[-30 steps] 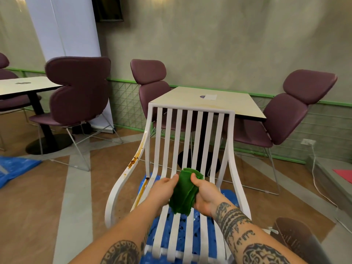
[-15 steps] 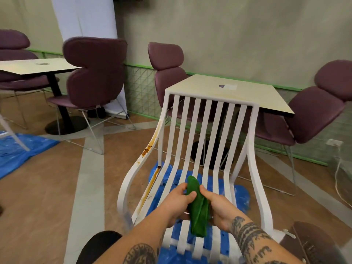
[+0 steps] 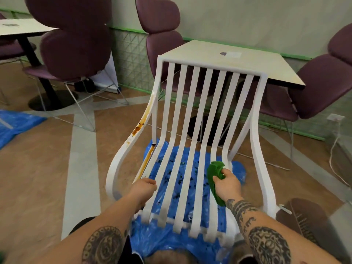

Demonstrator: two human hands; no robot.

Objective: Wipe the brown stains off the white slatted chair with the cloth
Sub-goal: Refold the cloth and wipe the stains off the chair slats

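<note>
The white slatted chair (image 3: 198, 103) stands right in front of me, its back away from me. Brown stains (image 3: 140, 123) run down its left armrest, and a second brown streak (image 3: 147, 161) marks the leftmost seat slat. My right hand (image 3: 227, 184) grips a folded green cloth (image 3: 214, 173) over the right seat slats. My left hand (image 3: 143, 188) rests with curled fingers on the left seat slats, just below the lower streak, and holds nothing.
A blue plastic sheet (image 3: 182, 172) lies on the floor under the chair. Behind it stands a pale square table (image 3: 228, 61) with purple chairs (image 3: 76, 40) around. Another table (image 3: 22, 27) is at far left. A brown object (image 3: 304, 220) sits by my right forearm.
Both hands held the cloth together earlier. My left hand has let go and moved left onto the seat slats; my right hand keeps the cloth and has shifted right. The view has tilted down and closer.
</note>
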